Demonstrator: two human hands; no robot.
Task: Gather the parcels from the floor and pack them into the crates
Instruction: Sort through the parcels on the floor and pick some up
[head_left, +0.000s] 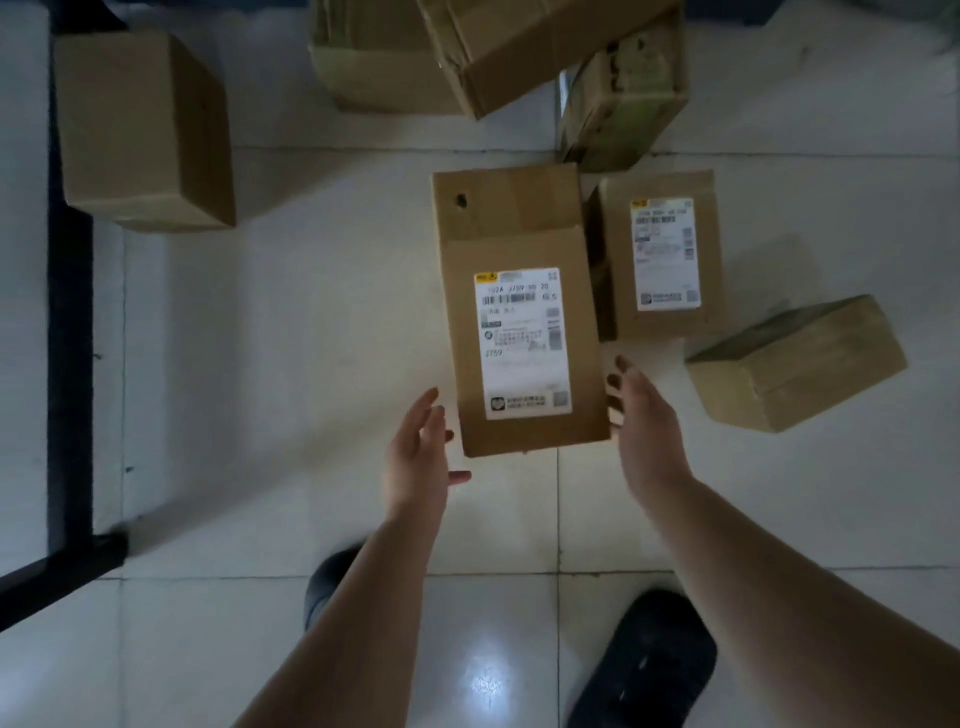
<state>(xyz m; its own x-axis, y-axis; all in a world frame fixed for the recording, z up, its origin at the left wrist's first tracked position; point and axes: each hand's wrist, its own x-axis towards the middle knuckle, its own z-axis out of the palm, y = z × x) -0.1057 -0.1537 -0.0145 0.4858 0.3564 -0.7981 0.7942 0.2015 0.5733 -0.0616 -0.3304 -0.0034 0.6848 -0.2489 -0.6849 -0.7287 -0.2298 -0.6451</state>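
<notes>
A tall brown cardboard parcel (519, 249) with a white shipping label stands on the white tiled floor in the middle of the view. My left hand (418, 457) hovers just off its lower left corner, fingers straight and apart from the cardboard. My right hand (644, 426) is at its lower right edge, fingers relaxed and touching or nearly touching the side. A second labelled parcel (660, 254) lies right beside it. A plain parcel (795, 364) lies tilted further right.
A larger plain box (145, 130) sits at the left by a black frame (70, 338). Several more boxes (493, 52) are piled at the top, one with green print (623, 93). My dark shoes (644, 665) stand on the tiles below.
</notes>
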